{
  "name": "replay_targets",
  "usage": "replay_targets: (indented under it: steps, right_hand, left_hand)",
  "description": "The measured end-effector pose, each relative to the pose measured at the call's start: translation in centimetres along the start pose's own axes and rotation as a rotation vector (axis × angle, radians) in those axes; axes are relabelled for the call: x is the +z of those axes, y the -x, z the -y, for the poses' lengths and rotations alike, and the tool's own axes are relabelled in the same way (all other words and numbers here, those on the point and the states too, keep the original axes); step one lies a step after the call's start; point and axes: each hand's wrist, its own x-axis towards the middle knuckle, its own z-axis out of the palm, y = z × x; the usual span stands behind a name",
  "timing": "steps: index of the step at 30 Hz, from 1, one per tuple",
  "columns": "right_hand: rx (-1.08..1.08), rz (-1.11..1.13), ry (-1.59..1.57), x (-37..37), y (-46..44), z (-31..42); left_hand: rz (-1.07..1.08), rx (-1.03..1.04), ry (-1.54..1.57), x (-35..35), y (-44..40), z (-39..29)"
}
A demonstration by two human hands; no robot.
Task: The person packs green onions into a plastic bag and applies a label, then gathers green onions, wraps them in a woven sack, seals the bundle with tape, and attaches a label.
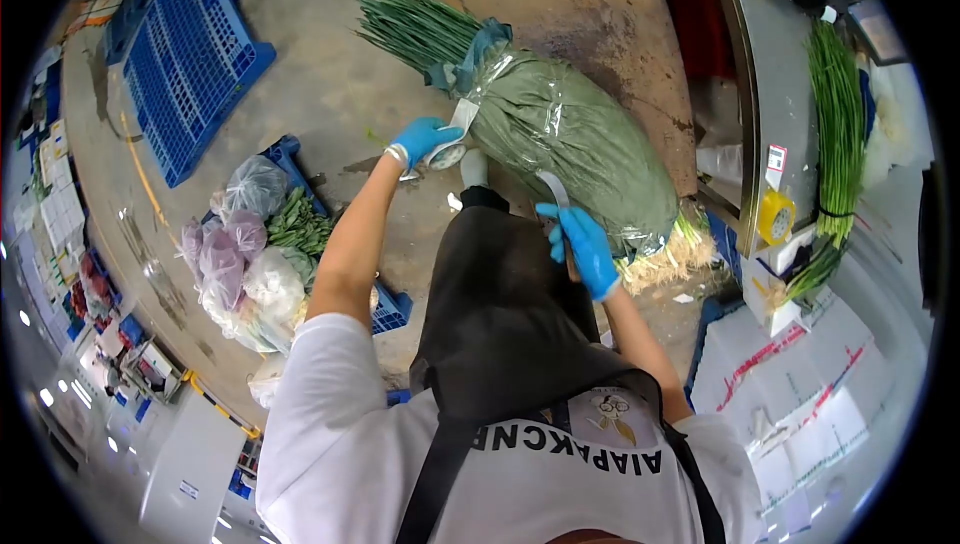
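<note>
A large bundle of green onions lies on its side, wrapped in a green sack (575, 129) bound with clear tape. Long leaves (415, 29) stick out at its far left end, and pale roots (675, 252) at its near right end. My left hand (424, 140), in a blue glove, is closed around a roll of clear tape (446, 157) beside the bundle; a whitish strip rises from it to the sack. In my right hand (585, 247), also gloved in blue, is a knife with a curved blade (553, 187), its tip close to the sack.
Blue plastic pallets (195, 59) lie on the floor at the left. Nearer are filled plastic bags (235, 254) and leafy greens (298, 224) by a blue crate (390, 310). On the right, a metal table (785, 74) holds yellow tape (775, 216) and more green onions (838, 124).
</note>
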Motion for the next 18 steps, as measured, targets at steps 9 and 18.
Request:
replay_targets:
  steps: [9,18]
  right_hand:
    - [-0.487,-0.14,0.882,5.0,-13.1,6.6]
    - [-0.262,0.072,1.646,10.1,-20.1,10.2]
  left_hand:
    - [-0.094,-0.099,-0.196,-4.8,6.9,-5.8]
    - [-0.165,0.024,0.422,-4.5,9.3,-8.5]
